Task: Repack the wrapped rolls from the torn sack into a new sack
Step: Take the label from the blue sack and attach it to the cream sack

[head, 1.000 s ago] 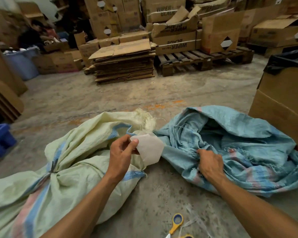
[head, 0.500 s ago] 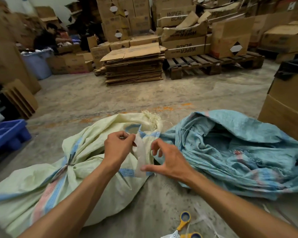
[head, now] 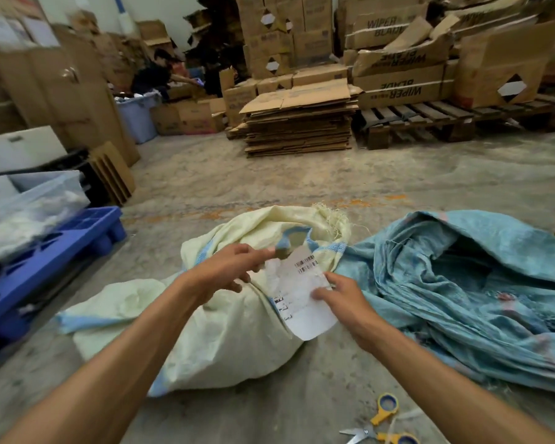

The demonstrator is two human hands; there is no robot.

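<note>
Both hands are pinching a printed label, left hand at its top, right hand at its side (long axis running away from the person), directly over the full pale sack, with the limp blue sack lying just to the right

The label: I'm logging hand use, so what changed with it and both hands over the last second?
The right hand let go of the blue sack, crossed left and took the label's right edge. The label, folded before, now lies spread over the cream sack. The left hand kept its top corner. Both sacks and the scissors stayed.

light: dim, even, soft shadows | blur: left edge smeared | edges: wide-angle bowing
</note>
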